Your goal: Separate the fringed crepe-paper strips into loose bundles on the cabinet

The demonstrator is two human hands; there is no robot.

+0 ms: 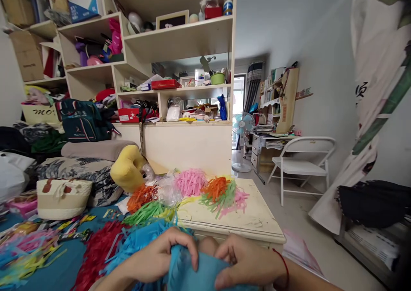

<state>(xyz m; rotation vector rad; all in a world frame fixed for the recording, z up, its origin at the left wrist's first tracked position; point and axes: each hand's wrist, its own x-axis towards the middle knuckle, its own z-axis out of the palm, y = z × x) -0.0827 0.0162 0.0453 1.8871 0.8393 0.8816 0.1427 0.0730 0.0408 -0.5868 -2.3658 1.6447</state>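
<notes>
At the bottom edge both my hands grip a piece of light blue fringed paper (189, 276). My left hand (160, 254) curls its fingers over the paper's top left, and my right hand (248, 261), with a red string on the wrist, pinches the right side with the thumb underneath. More blue fringe (141, 237) spreads just beyond my left hand. Piles of pink (190, 181), orange (215, 187), green (146, 211) and red (96, 250) fringed paper lie on the cream table (257, 222) and the teal surface (61, 269) ahead.
A yellow cushion (127, 171) and a woven bag (62, 197) sit at the left. Cluttered cream shelves (180, 38) rise behind the table. A white folding chair (302, 164), a fan (242, 126) and a desk stand to the right, with a floral curtain (375, 89) at far right.
</notes>
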